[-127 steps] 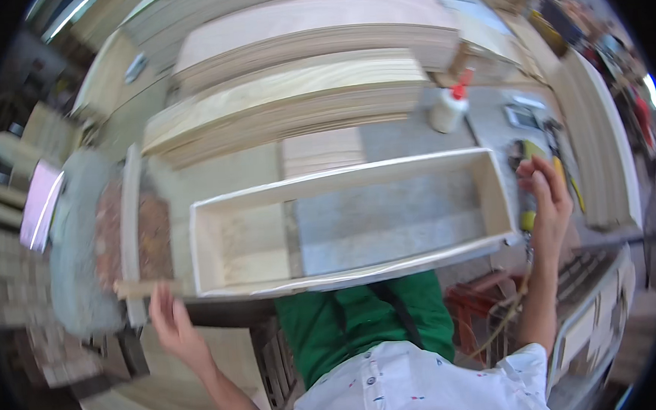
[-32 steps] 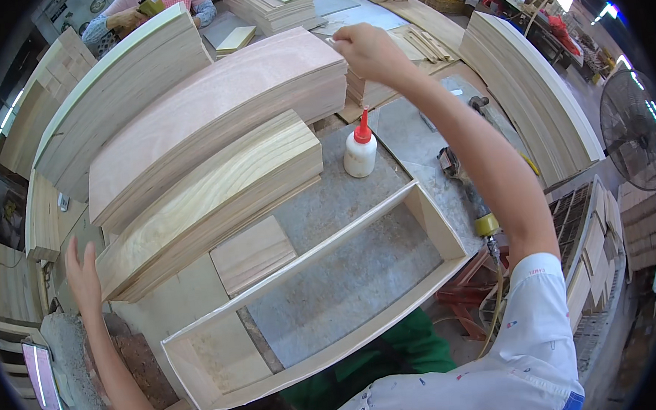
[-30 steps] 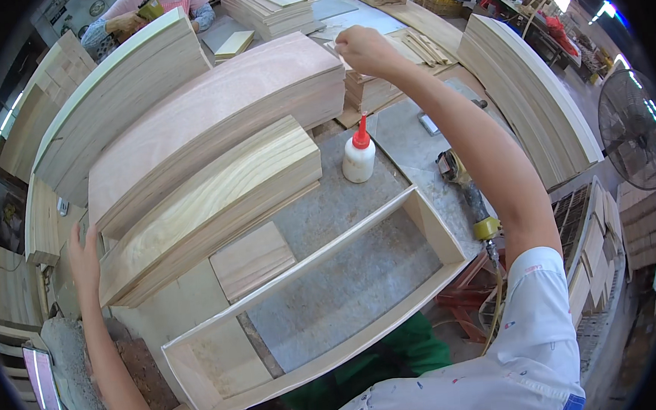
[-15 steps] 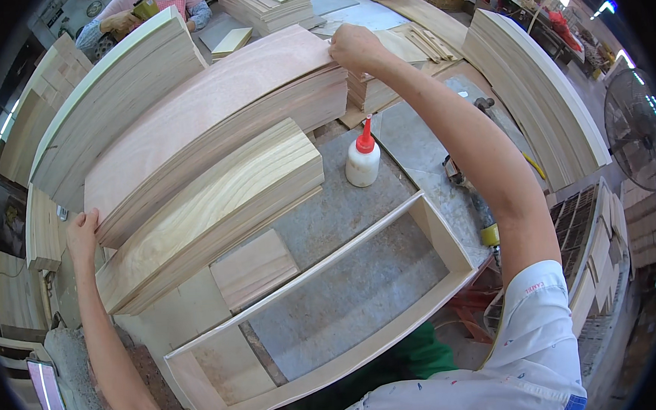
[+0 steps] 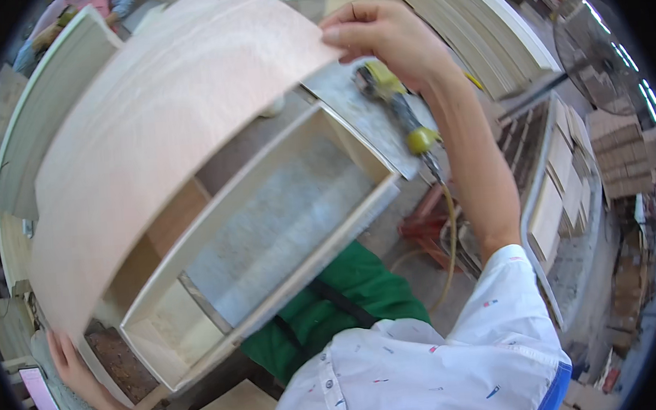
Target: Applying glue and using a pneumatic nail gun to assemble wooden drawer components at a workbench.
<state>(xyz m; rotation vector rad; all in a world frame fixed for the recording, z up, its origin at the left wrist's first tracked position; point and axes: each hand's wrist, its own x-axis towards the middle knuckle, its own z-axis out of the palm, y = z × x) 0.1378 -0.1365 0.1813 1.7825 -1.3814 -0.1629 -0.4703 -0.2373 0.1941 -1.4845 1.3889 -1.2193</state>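
Observation:
A thin, pale pinkish plywood sheet is raised above the bench, spanning the space between my hands. My right hand pinches its far right corner between thumb and fingers. At its near left corner, my left hand grips the edge, with some fingers out of sight beneath. Below and nearer to me stands a rectangular wooden frame, open at the top, resting on the grey bench top. The sheet overhangs part of the bench and hides most of the wood stacks and the glue bottle.
Right of the frame lies a yellow-green air tool with a hose. Stacked long boards stand at the far right, and more boards at the left. A fan and a rack of wood pieces are on the right. Another person works across the bench.
Both hands have lifted the plywood sheet off its stack and brought it nearer to me, over the glue bottle and the smaller stack. My view has shifted to the right.

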